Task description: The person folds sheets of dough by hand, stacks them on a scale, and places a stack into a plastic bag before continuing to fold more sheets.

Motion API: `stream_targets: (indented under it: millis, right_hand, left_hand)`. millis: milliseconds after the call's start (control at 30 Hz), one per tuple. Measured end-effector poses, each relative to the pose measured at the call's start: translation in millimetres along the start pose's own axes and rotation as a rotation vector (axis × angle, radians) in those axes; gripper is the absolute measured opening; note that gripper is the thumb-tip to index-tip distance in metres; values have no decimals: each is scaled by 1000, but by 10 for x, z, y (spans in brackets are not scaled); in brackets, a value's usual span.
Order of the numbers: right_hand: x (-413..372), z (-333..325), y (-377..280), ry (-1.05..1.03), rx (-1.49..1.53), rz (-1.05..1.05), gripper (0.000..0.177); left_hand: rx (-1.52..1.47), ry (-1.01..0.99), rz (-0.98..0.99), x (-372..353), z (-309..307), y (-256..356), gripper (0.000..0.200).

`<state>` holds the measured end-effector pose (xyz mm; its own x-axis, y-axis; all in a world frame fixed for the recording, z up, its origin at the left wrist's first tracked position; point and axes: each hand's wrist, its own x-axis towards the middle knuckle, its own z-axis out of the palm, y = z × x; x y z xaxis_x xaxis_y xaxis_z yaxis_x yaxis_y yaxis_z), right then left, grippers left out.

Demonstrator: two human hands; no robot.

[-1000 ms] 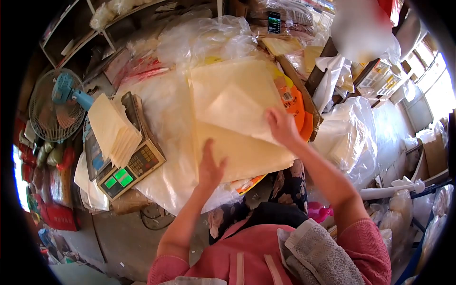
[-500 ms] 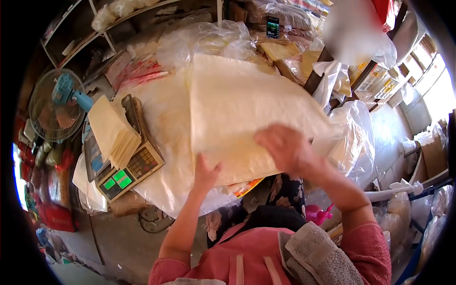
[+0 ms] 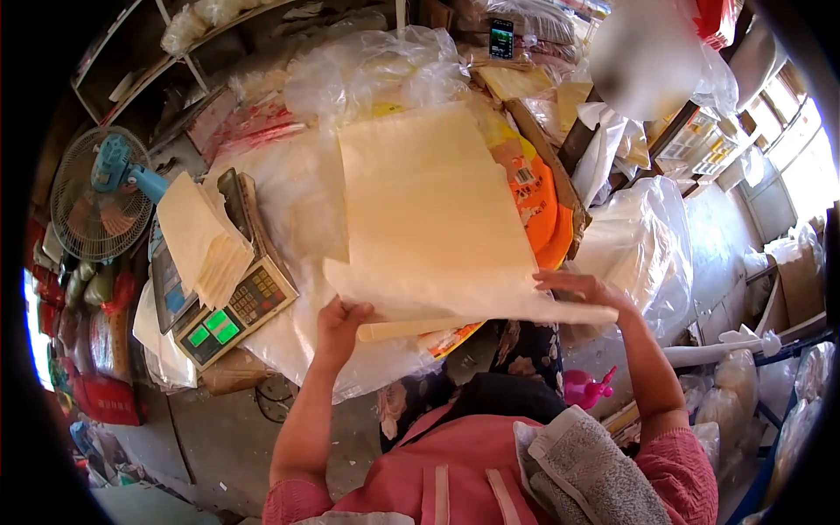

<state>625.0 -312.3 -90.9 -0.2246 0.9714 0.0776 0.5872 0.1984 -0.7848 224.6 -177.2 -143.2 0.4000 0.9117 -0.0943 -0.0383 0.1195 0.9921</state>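
A large cream-coloured sheet [image 3: 429,192] lies across the work surface in front of me, its near edge [image 3: 455,297] raised and folded over. My left hand [image 3: 343,322] pinches the sheet at the left end of this edge, thumb on top. At the opposite end, my right hand [image 3: 582,290] grips the fold, its fingers reaching over the top; a strip of the sheet sticks out past them. Beneath the sheet, at the right, shows an orange and yellow printed plastic piece [image 3: 538,206]. Clear plastic film [image 3: 297,210] covers the surface to the left.
A digital scale [image 3: 236,319] with green displays stands at the left, bearing a stack of folded cream sheets [image 3: 203,245]. Behind it is a blue fan [image 3: 109,179]. A phone [image 3: 501,39] stands at the back, near crumpled clear plastic [image 3: 376,70]. A plastic bag [image 3: 647,236] hangs at the right.
Both hands have closed on the sheet's near edge, which is now lifted and folded. The sheet's right side has moved left, uncovering the orange printed plastic.
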Motion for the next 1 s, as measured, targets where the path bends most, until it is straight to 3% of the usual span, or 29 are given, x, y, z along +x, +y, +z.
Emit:
stream_targets:
  millis: [33,67,167,200,233,300,400,500,600,667,767,833,933,1000]
  right_hand:
    - [-67,54,67,6,16,-28,42]
    - [-167,102,160,113,-385,-85,33]
    - [75,184,299,106,98,286,27]
    - [215,225,268,261,243,411,25]
    - [366,275,370,388,304,323,24]
    - [675,338,588,519,191,377,25]
    - [1063,473,898,598,312,430,26]
    - [1181,567,1036,586,155,564,25]
    - [1179,601,1060,575,44,607,26]
    - [1169,618,1110,551,16,618,28]
    - [1151,610,996,550,-141,599,36]
    - [1127,631,559,598,-401,566,44]
    - [1085,861,376,579,-818,112,51]
    - [994,1148,574,338,-770,102,51]
  left_hand:
    - [-72,55,-33,26,7,65,13]
    - [-91,103,12,108,-14,19,15]
    - [-9,184,12,441,-38,88,16]
    - [63,229,33,550,21,194,20]
    - [155,248,13,699,12,224,21]
    - [340,287,-25,1030,-65,166,24]
    - [475,325,-67,1512,-157,-215,25]
    - [815,448,-32,1539,-38,-250,33]
    - [1312,370,586,1256,120,-127,52]
    - [1394,68,574,929,349,-104,62]
    - [1471,-112,500,663,496,-240,69]
    - [1470,-140,391,639,496,-327,72]
    - [1435,-167,357,665,463,-489,74]
    - [1437,-173,409,698,433,-562,74]
